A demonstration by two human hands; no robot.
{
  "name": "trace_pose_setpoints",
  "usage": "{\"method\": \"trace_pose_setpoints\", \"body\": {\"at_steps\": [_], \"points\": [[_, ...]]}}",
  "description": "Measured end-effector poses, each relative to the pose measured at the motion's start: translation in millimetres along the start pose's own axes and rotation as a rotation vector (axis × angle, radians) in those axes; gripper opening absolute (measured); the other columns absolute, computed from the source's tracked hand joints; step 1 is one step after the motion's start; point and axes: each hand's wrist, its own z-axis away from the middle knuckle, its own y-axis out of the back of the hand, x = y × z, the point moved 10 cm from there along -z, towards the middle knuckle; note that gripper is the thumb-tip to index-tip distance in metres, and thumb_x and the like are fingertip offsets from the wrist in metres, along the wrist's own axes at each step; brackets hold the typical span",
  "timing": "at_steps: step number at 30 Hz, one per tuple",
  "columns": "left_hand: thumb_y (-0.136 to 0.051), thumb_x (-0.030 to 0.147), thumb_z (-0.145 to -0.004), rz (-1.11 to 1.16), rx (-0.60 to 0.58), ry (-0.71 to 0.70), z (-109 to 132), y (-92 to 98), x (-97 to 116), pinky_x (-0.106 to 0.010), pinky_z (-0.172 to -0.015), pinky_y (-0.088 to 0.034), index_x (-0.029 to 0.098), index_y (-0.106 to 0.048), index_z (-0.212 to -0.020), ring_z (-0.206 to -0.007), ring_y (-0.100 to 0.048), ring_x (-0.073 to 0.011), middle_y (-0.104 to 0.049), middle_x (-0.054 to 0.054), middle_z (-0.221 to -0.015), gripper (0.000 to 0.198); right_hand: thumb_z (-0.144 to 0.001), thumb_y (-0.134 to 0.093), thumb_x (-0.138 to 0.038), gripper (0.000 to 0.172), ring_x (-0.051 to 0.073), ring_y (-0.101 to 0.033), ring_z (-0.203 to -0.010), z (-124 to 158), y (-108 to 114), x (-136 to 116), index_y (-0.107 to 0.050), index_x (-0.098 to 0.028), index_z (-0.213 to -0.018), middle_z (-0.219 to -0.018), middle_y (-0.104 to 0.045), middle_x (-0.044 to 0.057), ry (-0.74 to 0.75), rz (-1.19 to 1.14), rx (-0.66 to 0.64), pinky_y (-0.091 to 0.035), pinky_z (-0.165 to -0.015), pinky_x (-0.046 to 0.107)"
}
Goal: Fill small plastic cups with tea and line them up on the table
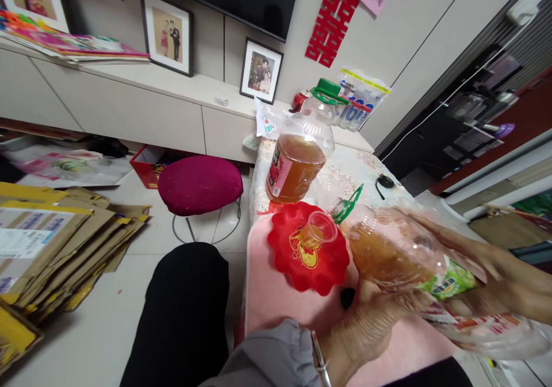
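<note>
I hold a large clear plastic jug (401,255) of amber liquid tilted on its side, its open mouth over a small clear cup (318,233). My left hand (371,329) cradles the jug from below, fingers wrapped round it. From above, my right hand (500,272) grips the jug's body near its green label. The cup stands on a red scalloped plate (308,255) and holds some amber liquid. A second jug (299,151) with a green cap stands upright behind the plate, about half full.
The table (345,174) has a floral cloth and a pink mat (267,283). A magenta stool (199,184) stands left of it, flattened cardboard (52,243) lies on the floor. Framed photos (261,71) lean on a low cabinet. My dark-clothed knee (185,306) is below.
</note>
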Motion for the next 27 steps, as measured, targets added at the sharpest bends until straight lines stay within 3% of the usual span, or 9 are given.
{"method": "trace_pose_setpoints", "body": {"at_steps": [3, 6, 9, 11, 14, 18, 22, 24, 27], "points": [[-0.09, 0.029, -0.07, 0.036, -0.014, -0.031, -2.6, -3.9, 7.2, -0.051, -0.126, -0.043, 0.029, -0.064, -0.137, -0.139, -0.059, -0.0305, -0.068, -0.005, -0.139, 0.071, -0.049, -0.093, -0.02, 0.116, 0.038, -0.02, -0.157, 3.0, -11.6, -3.3, -0.051, -0.046, -0.154, -0.166, -0.038, -0.004, -0.036, -0.01, -0.022, -0.03, -0.127, 0.045], [-0.093, 0.031, -0.067, 0.021, -0.05, 0.011, -3.7, -9.2, 8.1, -0.053, -0.125, -0.042, 0.022, -0.061, -0.139, -0.134, -0.062, -0.0309, -0.068, -0.011, -0.136, 0.078, -0.055, -0.094, -0.037, 0.112, 0.039, -0.02, -0.157, 6.3, -18.1, -21.2, -0.047, -0.044, -0.157, -0.166, -0.039, -0.003, 0.066, -0.012, -0.014, -0.028, -0.128, 0.05], [-0.095, 0.03, -0.065, 0.018, -0.082, 0.049, -4.0, -10.0, 6.0, -0.055, -0.124, -0.042, 0.024, -0.053, -0.145, -0.134, -0.062, -0.0311, -0.067, -0.012, -0.138, 0.091, -0.057, -0.094, -0.044, 0.113, 0.037, -0.017, -0.159, 10.4, -17.5, -28.8, -0.045, -0.041, -0.159, -0.165, -0.041, -0.003, 0.065, -0.059, 0.051, -0.026, -0.13, 0.048], [-0.097, 0.027, -0.06, -0.042, -0.045, 0.055, -5.8, -1.7, 3.0, -0.057, -0.121, -0.044, 0.026, -0.046, -0.148, -0.135, -0.062, -0.0329, -0.064, -0.013, -0.142, 0.102, -0.054, -0.095, -0.043, 0.119, 0.038, -0.023, -0.158, 14.1, -11.6, -21.6, -0.042, -0.043, -0.16, -0.163, -0.044, -0.003, 0.004, -0.165, 0.126, -0.032, -0.129, 0.049], [-0.099, 0.026, -0.054, -0.246, 0.034, 0.013, -10.7, 14.2, 2.0, -0.06, -0.12, -0.044, 0.026, -0.045, -0.148, -0.138, -0.058, -0.0355, -0.057, -0.015, -0.15, 0.109, -0.052, -0.095, -0.038, 0.121, 0.043, -0.039, -0.15, 17.6, -7.0, -10.8, -0.04, -0.043, -0.16, -0.159, -0.049, 0.003, 0.057, -0.285, 0.135, -0.049, -0.117, 0.052], [-0.092, 0.027, -0.061, -0.467, 0.042, -0.162, -13.9, 17.2, 13.6, -0.054, -0.118, -0.049, 0.019, -0.049, -0.143, -0.138, -0.056, -0.0334, -0.058, -0.016, -0.148, 0.093, -0.058, -0.093, -0.034, 0.117, 0.042, -0.049, -0.143, 17.5, 3.9, 14.7, -0.037, -0.039, -0.161, -0.162, -0.046, 0.008, 0.142, -0.463, 0.225, -0.055, -0.11, 0.05], [-0.071, 0.009, -0.073, -0.971, 0.114, -0.45, -1.5, 13.6, 32.0, -0.047, -0.124, -0.045, 0.025, -0.043, -0.149, -0.142, -0.053, -0.0269, -0.053, -0.011, -0.152, 0.083, -0.059, -0.093, -0.033, 0.113, 0.041, -0.061, -0.131, 6.7, -0.5, 28.7, -0.041, -0.037, -0.159, -0.158, -0.051, 0.011, 0.217, -0.619, 0.345, -0.061, -0.099, 0.051], [-0.061, 0.004, -0.077, -1.212, 0.148, -0.618, 10.0, 7.3, 38.3, -0.045, -0.128, -0.042, 0.027, -0.038, -0.152, -0.147, -0.047, -0.0246, -0.048, -0.01, -0.155, 0.081, -0.058, -0.093, -0.034, 0.114, 0.04, -0.063, -0.13, -3.1, -7.1, 29.5, -0.039, -0.038, -0.159, -0.154, -0.055, 0.01, 0.266, -0.659, 0.39, -0.059, -0.102, 0.053], [-0.051, 0.001, -0.082, -1.473, 0.19, -0.713, 19.8, 4.1, 36.9, -0.044, -0.126, -0.043, 0.028, -0.034, -0.153, -0.149, -0.045, -0.0224, -0.046, -0.011, -0.154, 0.078, -0.053, -0.096, -0.038, 0.123, 0.039, -0.059, -0.135, -18.2, -13.9, 30.0, -0.036, -0.038, -0.16, -0.152, -0.057, 0.009, 0.344, -0.712, 0.489, -0.053, -0.109, 0.056]]}}
